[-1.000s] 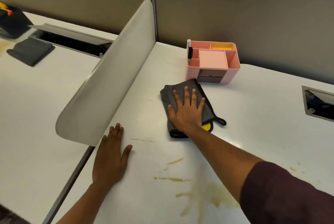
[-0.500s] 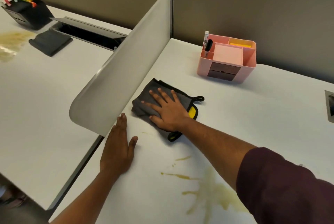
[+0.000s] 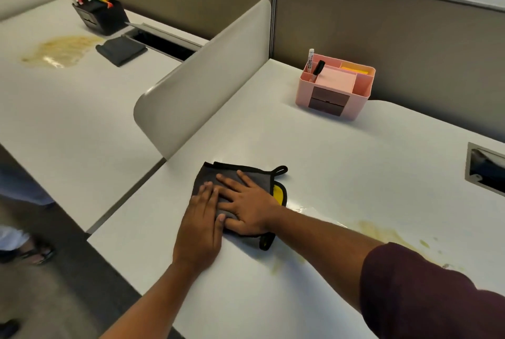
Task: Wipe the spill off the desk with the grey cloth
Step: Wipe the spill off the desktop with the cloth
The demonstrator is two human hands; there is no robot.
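Observation:
A grey cloth (image 3: 240, 174) with black trim and a yellow underside lies flat on the white desk (image 3: 355, 169), near its left edge. My right hand (image 3: 247, 203) presses on the cloth with its fingers spread. My left hand (image 3: 200, 225) lies flat beside it, fingertips on the cloth's left part, heel on the bare desk. A yellowish spill (image 3: 382, 232) stains the desk to the right of my right forearm, with a faint smear (image 3: 276, 269) under it.
A pink desk organiser (image 3: 336, 89) with pens stands at the back. A curved grey divider (image 3: 207, 84) separates the neighbouring desk, which bears another spill (image 3: 58, 50), a folded grey cloth (image 3: 121, 50) and a black organiser (image 3: 99, 16). A cable cut-out (image 3: 485, 167) sits at right.
My right hand has slid the cloth nearer and toward the desk's left front. My left hand has moved from the bare desk onto the cloth's edge. The streaks near the left hand are gone.

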